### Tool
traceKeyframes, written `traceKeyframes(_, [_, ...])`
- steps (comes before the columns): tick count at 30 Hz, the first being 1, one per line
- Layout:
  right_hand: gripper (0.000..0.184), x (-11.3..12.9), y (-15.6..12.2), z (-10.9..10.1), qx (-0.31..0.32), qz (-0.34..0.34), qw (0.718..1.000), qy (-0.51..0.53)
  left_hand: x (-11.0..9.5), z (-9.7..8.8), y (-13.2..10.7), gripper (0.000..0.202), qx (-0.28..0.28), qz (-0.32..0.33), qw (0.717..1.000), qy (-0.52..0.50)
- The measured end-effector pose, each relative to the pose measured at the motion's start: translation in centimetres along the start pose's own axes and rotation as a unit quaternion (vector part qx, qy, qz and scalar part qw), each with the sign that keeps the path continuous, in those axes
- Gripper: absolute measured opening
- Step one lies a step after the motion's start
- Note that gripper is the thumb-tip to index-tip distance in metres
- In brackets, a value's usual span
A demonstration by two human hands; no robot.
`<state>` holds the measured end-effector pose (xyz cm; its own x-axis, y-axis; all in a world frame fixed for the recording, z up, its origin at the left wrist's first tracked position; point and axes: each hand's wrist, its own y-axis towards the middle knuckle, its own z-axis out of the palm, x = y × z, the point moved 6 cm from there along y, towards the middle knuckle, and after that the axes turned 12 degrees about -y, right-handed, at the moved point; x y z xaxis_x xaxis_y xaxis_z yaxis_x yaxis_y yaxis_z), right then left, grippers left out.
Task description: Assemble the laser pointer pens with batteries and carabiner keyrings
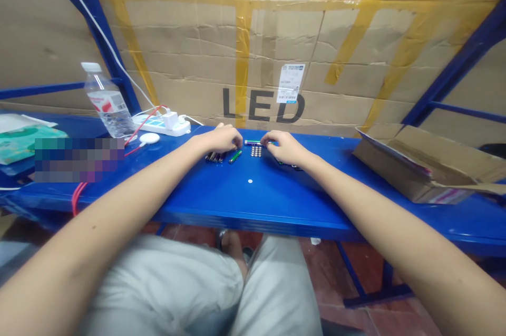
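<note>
My left hand [223, 138] is curled with its fingertips down, above several dark cylinders that look like batteries [214, 157]. Whatever is in its fingers is hidden. A green battery [235, 156] lies slanted on the blue table just below that hand. My right hand [285, 147] is closed at the right end of a purple-and-green battery [252, 142], which lies sideways. Directly below this battery, small round metallic pieces [256, 151] form a tight block of rows. Small dark items show partly beneath my right hand.
An open cardboard box [415, 167] occupies the table's right side. To the left are a water bottle [108, 101], a white power strip [158, 124], a white round disc [149, 138] and red cable [78, 196]. A large taped carton [190, 56] rises behind the blue table [221, 193].
</note>
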<state>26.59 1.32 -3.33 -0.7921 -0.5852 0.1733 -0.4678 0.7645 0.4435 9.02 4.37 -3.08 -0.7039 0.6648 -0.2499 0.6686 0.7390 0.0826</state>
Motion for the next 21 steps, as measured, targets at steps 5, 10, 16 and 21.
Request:
traceKeyframes(5, [0.028, -0.6, 0.1, 0.0, -0.003, 0.012, 1.0, -0.007, 0.2, -1.5, 0.0, 0.035, -0.029, -0.001, 0.999, -0.021])
traceKeyframes(10, [0.03, -0.8, 0.1, 0.0, -0.005, 0.011, 1.0, -0.006, 1.5, -2.5, 0.0, 0.035, -0.038, -0.023, 0.999, -0.021])
traceKeyframes(16, [0.029, -0.8, 0.1, 0.1, 0.0, 0.007, 1.0, -0.01, 2.4, -0.8, 0.4, 0.027, -0.006, -0.025, 1.0, -0.015])
traceKeyframes(21, [0.029, -0.6, 0.1, 0.0, 0.006, 0.011, 1.0, -0.013, 2.8, -0.6, 0.5, 0.024, 0.003, -0.057, 0.998, -0.002])
